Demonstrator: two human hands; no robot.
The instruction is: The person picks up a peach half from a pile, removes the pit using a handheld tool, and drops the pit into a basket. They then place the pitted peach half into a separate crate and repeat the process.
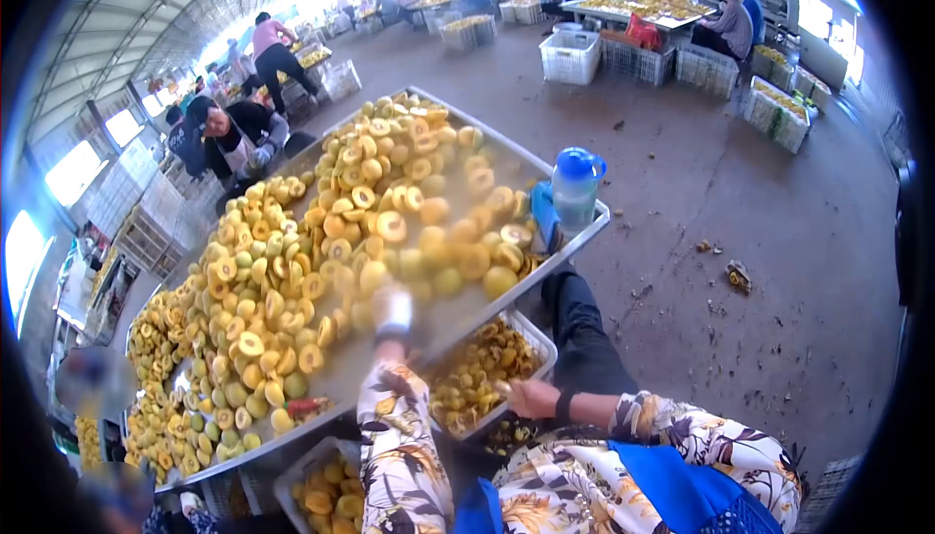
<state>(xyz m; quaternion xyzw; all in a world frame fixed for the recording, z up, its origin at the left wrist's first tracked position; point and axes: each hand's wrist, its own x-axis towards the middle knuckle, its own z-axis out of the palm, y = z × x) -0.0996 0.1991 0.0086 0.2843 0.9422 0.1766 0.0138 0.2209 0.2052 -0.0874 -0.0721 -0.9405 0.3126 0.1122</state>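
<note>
My left hand (pixel 392 306), blurred and in a pale glove, reaches onto the big metal table (pixel 458 315) at the near edge of a heap of yellow halved fruit (pixel 390 213); whether it holds a fruit cannot be made out. My right hand (pixel 531 400), with a dark wristband, grips the rim of a white crate (pixel 539 344) that sits under the table edge and holds cut yellow fruit pieces. Both my sleeves are floral.
A blue-lidded water bottle (pixel 576 186) stands on the table's right corner. A second crate of fruit (pixel 321 490) sits below, near my left arm. A person in black (pixel 232 140) works across the table. White crates (pixel 570 55) and other workers fill the far floor.
</note>
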